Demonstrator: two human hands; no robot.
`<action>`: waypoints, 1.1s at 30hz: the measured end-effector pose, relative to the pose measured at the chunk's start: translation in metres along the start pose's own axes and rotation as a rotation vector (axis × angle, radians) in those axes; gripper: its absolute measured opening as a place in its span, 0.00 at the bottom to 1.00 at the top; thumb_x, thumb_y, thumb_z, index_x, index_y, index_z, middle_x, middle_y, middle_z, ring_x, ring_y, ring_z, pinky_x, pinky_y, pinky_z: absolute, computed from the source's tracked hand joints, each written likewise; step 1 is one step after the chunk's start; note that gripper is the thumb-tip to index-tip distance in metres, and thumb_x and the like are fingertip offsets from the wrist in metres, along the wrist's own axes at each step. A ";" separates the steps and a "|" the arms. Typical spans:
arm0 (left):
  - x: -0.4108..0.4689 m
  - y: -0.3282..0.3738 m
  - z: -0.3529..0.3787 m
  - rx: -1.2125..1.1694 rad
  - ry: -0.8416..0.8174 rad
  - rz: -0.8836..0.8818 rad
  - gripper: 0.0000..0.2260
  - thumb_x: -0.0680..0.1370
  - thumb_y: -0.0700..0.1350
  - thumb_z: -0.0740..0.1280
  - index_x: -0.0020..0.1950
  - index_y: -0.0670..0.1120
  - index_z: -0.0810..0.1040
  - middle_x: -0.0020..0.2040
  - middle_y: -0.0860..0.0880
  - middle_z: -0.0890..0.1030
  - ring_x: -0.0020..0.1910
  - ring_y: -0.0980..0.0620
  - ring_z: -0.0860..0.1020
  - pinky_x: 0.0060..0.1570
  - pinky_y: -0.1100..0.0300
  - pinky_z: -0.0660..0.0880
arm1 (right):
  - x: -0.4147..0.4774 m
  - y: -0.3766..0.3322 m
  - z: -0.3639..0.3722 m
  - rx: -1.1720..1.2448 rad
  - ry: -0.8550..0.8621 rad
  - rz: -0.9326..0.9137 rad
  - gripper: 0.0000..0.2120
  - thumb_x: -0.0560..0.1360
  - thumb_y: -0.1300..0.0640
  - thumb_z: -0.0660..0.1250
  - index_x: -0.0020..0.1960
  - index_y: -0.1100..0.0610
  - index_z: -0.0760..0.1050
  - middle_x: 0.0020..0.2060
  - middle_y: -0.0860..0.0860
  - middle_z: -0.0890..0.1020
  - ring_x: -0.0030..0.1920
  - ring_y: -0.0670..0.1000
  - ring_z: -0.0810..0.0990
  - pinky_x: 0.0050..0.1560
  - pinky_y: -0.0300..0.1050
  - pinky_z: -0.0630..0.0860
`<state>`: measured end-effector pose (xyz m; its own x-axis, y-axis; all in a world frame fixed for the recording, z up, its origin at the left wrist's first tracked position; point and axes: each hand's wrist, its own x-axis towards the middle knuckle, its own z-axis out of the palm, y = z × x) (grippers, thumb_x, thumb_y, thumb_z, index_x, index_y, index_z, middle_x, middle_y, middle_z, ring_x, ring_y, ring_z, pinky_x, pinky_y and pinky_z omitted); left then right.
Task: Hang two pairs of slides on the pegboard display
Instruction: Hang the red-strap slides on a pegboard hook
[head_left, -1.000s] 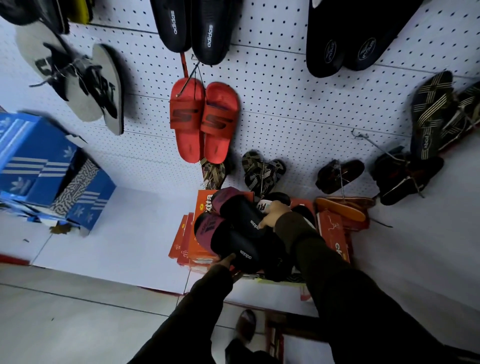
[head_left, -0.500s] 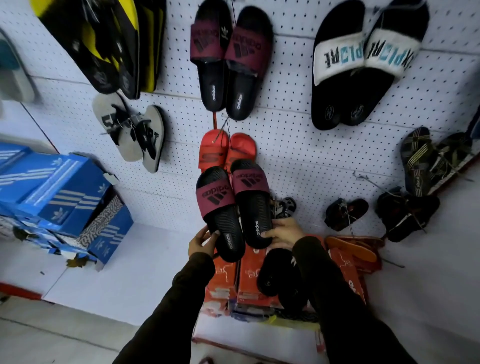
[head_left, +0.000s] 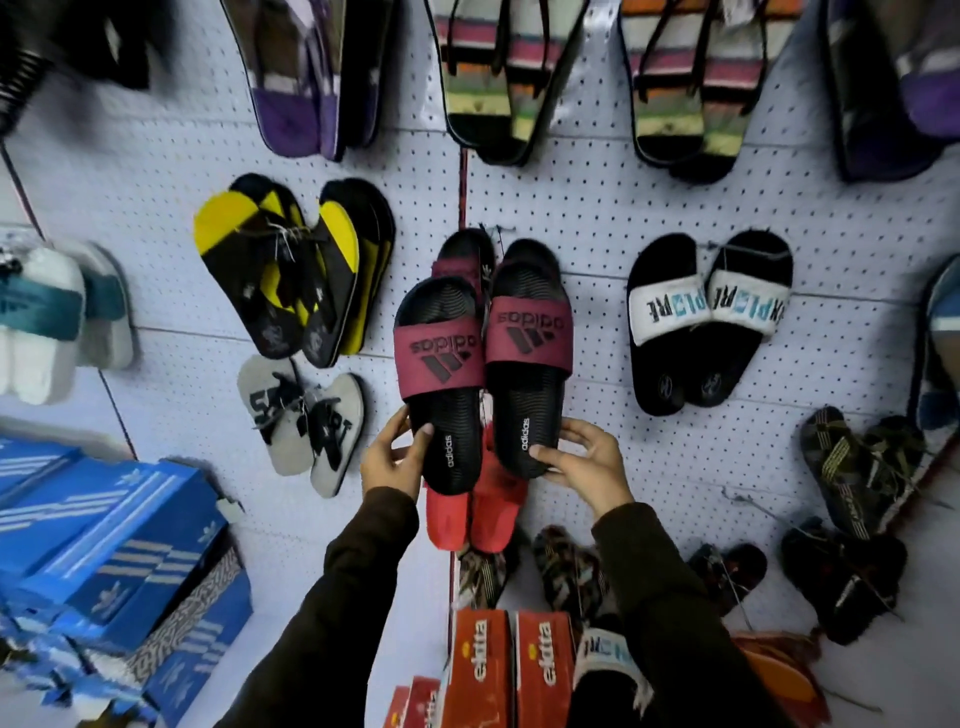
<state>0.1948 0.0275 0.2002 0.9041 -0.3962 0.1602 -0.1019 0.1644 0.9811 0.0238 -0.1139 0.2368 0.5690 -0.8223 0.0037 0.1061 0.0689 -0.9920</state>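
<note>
Each hand grips one heel, the left hand (head_left: 390, 462) on the left slide (head_left: 441, 384) and the right hand (head_left: 587, 462) on the right slide (head_left: 527, 358), long axes upright against the pegboard (head_left: 597, 218), toes toward the peg above.

Hung maroon pair (head_left: 470, 254) mostly hidden behind held slides (head_left: 483, 364).

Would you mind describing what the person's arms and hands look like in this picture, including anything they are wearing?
Both arms are covered by long, dark brownish-black sleeves of a soft, plain fabric with no visible markings, ending in snug cuffs at the wrists. The left hand and right hand are bare: no gloves, and no rings, watch or bracelets can be seen.
</note>
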 end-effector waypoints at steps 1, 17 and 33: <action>0.011 0.012 0.001 0.001 0.000 0.044 0.23 0.74 0.49 0.71 0.69 0.51 0.74 0.59 0.54 0.80 0.46 0.53 0.81 0.49 0.57 0.80 | 0.004 -0.009 0.005 0.013 0.009 -0.031 0.25 0.70 0.73 0.74 0.65 0.65 0.75 0.62 0.58 0.79 0.57 0.60 0.83 0.40 0.41 0.85; 0.103 0.052 0.028 0.049 -0.116 -0.008 0.21 0.75 0.44 0.70 0.68 0.47 0.75 0.54 0.48 0.78 0.61 0.42 0.79 0.63 0.40 0.74 | 0.066 -0.036 0.029 -0.036 0.066 0.022 0.25 0.68 0.73 0.75 0.64 0.65 0.76 0.57 0.61 0.83 0.51 0.60 0.85 0.37 0.46 0.83; 0.042 -0.022 0.041 0.036 0.058 -0.151 0.18 0.77 0.42 0.67 0.66 0.47 0.74 0.61 0.47 0.80 0.50 0.46 0.78 0.60 0.40 0.76 | 0.048 0.039 0.015 -0.057 -0.050 0.138 0.25 0.75 0.65 0.72 0.70 0.61 0.70 0.55 0.56 0.80 0.45 0.55 0.83 0.44 0.49 0.83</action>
<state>0.2182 -0.0296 0.1898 0.9325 -0.3611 0.0051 0.0234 0.0744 0.9970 0.0676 -0.1424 0.2004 0.6153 -0.7779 -0.1280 -0.0217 0.1457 -0.9891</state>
